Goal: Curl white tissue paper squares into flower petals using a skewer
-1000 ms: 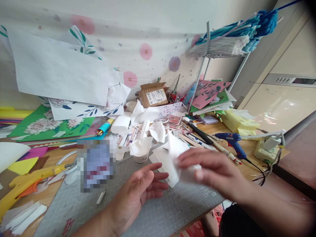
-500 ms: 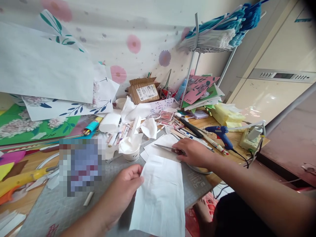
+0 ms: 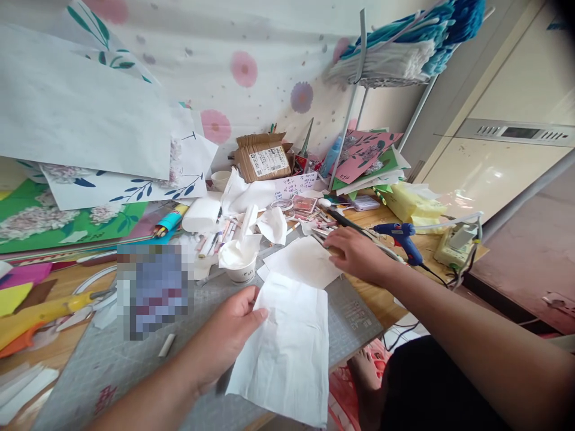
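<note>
The left hand [image 3: 238,326] pinches the thin white sheet [image 3: 287,350] by its upper left edge, over the grey mat [image 3: 357,323]; a light, steady pinch should spare it creases. The right hand [image 3: 353,254] curls beside the black tool [image 3: 347,220], whether gripping anything cannot be told; keeping it off the flat white paper [image 3: 305,260] seems wise

Nothing legible for sure. Box [image 3: 246,154] nr desk's [image 3: 371,292] back edge: printed label [image 3: 269,163] w/ barcode, too small. Paper [image 3: 294,186] in front: handwriting, unreadable. Cup [image 3: 242,275]: dark marks, unclear. Mat [image 3: 85,371]: red lettering [image 3: 105,398] nr front-left corner, illegible.
</note>
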`<state>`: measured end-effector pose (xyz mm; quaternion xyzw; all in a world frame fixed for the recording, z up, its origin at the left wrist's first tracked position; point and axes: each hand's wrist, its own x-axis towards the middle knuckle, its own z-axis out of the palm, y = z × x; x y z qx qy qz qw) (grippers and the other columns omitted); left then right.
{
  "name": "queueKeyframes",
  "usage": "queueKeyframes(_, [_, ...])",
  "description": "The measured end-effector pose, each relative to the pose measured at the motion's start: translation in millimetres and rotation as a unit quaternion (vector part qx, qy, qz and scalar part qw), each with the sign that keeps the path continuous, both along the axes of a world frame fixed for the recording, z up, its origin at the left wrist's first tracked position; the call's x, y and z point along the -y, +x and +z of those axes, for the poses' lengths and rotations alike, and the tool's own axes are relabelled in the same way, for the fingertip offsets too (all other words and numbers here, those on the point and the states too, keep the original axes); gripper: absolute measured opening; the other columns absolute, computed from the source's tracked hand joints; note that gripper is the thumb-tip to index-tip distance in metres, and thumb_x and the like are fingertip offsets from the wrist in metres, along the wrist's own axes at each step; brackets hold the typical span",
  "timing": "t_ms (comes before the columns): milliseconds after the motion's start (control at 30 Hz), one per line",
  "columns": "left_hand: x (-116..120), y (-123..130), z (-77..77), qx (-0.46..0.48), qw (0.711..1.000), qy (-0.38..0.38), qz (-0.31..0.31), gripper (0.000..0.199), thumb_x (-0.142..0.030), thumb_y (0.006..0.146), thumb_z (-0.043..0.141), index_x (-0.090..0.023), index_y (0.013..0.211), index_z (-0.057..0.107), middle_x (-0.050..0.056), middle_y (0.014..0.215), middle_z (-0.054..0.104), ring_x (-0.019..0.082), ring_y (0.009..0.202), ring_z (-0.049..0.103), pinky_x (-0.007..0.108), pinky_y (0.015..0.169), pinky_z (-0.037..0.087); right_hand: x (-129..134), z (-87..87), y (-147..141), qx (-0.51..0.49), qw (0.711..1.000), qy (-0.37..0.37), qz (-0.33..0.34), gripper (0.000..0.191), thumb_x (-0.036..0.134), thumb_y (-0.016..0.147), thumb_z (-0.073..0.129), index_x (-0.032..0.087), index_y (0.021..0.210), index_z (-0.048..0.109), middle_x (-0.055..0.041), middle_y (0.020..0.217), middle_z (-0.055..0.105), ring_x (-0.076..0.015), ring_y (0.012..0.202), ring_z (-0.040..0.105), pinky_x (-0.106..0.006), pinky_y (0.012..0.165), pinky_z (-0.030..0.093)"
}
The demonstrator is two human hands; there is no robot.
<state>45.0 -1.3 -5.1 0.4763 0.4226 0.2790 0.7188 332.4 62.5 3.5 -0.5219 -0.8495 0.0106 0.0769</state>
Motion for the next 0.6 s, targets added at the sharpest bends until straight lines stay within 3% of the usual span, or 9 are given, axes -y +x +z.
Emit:
queueKeyframes(100, [0.6, -0.5, 1.5, -0.006, 1.0, -0.011, -0.006, 0.023, -0.021, 0.077, 0.06, -0.017, 0.1, 0.059, 0.004, 0.093, 0.071, 0.023, 0.083, 0.066, 0.035, 0.077, 0.048, 13.1, -3.8, -20.1, -0.014, 0.989, -0.06, 0.136, 0.035, 0.009, 0.072, 0.071, 0.021, 0.105, 0.068, -0.0062, 0.126, 0.063, -0.0212, 0.116, 0.058, -0.032, 0.104, 0.043])
queueKeyframes(200, [0.2, -3.3, 2.4, -0.019, 0.998, -0.021, -0.051, 0.019, -0.02, 0.076, 0.058, -0.016, 0.095, 0.063, 0.002, 0.085, 0.071, 0.022, 0.078, 0.065, 0.033, 0.074, 0.047, 19.6, -9.0, -33.7, -0.033, 0.98, -0.086, 0.179, 0.03, 0.001, 0.07, 0.064, 0.018, 0.095, 0.07, -0.0087, 0.124, 0.065, -0.0239, 0.11, 0.063, -0.035, 0.098, 0.048])
queueKeyframes(300, [-1.6, -7.0, 3.1, -0.071, 0.991, -0.007, -0.117, 0.014, -0.024, 0.076, 0.06, -0.014, 0.084, 0.066, 0.002, 0.078, 0.069, 0.02, 0.076, 0.062, 0.03, 0.071, 0.044, 18.0, -11.9, -36.4, -0.06, 0.979, -0.087, 0.173, 0.019, 0.001, 0.078, 0.057, 0.015, 0.083, 0.069, -0.0122, 0.116, 0.068, -0.0241, 0.102, 0.065, -0.038, 0.092, 0.051])
queueKeyframes(400, [-3.4, -9.7, 2.8, -0.107, 0.983, 0.028, -0.147, 0.02, -0.033, 0.077, 0.061, -0.013, 0.08, 0.067, 0.002, 0.078, 0.068, 0.02, 0.075, 0.06, 0.03, 0.07, 0.042, 12.8, -14.6, -31.8, -0.092, 0.979, -0.088, 0.16, 0.009, 0.016, 0.09, 0.059, 0.015, 0.094, 0.067, -0.0092, 0.109, 0.068, -0.0207, 0.097, 0.065, -0.039, 0.087, 0.053])
queueKeyframes(500, [-4.4, -11.2, 2.3, -0.126, 0.98, 0.057, -0.143, 0.027, -0.04, 0.078, 0.063, -0.013, 0.079, 0.068, 0.002, 0.077, 0.068, 0.02, 0.074, 0.059, 0.03, 0.071, 0.043, 5.0, -19.5, -23.4, -0.135, 0.982, -0.071, 0.108, 0.023, 0.029, 0.095, 0.056, 0.016, 0.114, 0.061, -0.0078, 0.114, 0.064, -0.0195, 0.095, 0.065, -0.04, 0.081, 0.055])
queueKeyframes(600, [-5.2, -12.6, 1.8, -0.118, 0.988, 0.034, -0.096, 0.028, -0.042, 0.073, 0.068, -0.014, 0.075, 0.068, 0.002, 0.073, 0.069, 0.021, 0.073, 0.061, 0.03, 0.07, 0.044, -0.7, -19.7, -14.5, -0.198, 0.98, -0.008, 0.019, 0.027, 0.03, 0.094, 0.058, 0.015, 0.117, 0.059, -0.0079, 0.114, 0.063, -0.0195, 0.092, 0.065, -0.038, 0.078, 0.056])
